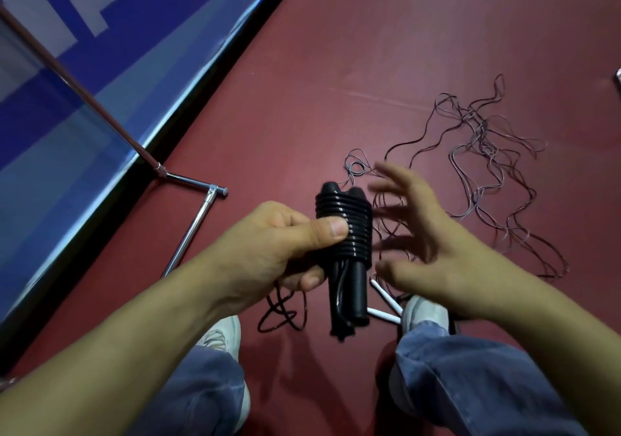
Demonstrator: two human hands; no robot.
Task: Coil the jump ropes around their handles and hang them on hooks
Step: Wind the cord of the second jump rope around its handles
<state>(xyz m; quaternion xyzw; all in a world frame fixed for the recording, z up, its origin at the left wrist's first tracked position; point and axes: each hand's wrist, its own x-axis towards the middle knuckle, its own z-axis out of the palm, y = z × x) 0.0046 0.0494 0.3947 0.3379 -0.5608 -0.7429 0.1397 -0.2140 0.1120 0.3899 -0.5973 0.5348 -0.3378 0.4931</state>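
- Clearly, thin loose ropes lie tangled on the floor: light, limp.
- The left hand grips the black jump rope coiled round its handles; springy wraps want a pinning thumb.
- The right hand hovers beside, spread, empty.

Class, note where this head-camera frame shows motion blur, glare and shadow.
Head view: the right hand is smeared by motion blur; the left hand gripping the black coiled jump rope is sharp; white glints line its glossy coils and the chrome tube stand; soft shadows fall on the red floor.
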